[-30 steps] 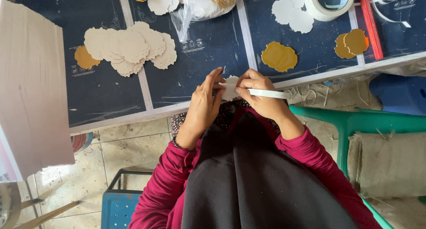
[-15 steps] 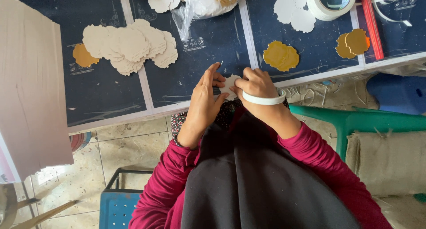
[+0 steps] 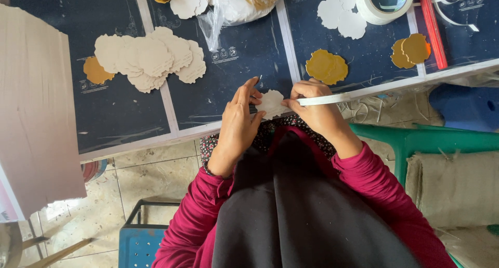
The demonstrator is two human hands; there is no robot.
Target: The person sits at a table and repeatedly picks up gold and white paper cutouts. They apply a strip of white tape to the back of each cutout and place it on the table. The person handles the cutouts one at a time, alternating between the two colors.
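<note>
I held the white scalloped cutout (image 3: 271, 103) between both hands just over the near edge of the worktop (image 3: 228, 60). My left hand (image 3: 240, 123) had its fingers closed narrowly on the cutout's left side, thumb and forefinger pinching it. My right hand (image 3: 314, 107) gripped the cutout's right side, and its fingers also pinched a white strip (image 3: 332, 98) that ran out to the right along the worktop's near edge; whether the strip was already stuck to the cutout I couldn't quite tell, since my fingers covered the join.

Farther in, toward the left, lay a pile of cream scalloped cutouts (image 3: 150, 57) with one gold cutout (image 3: 95, 70) touching its left side. A gold pair (image 3: 326, 66) sat just beyond my right hand, and two more gold pieces (image 3: 410, 51) lay near the right edge beside a red strip (image 3: 432, 26). A tape roll (image 3: 385, 3) stood at the far edge.
</note>
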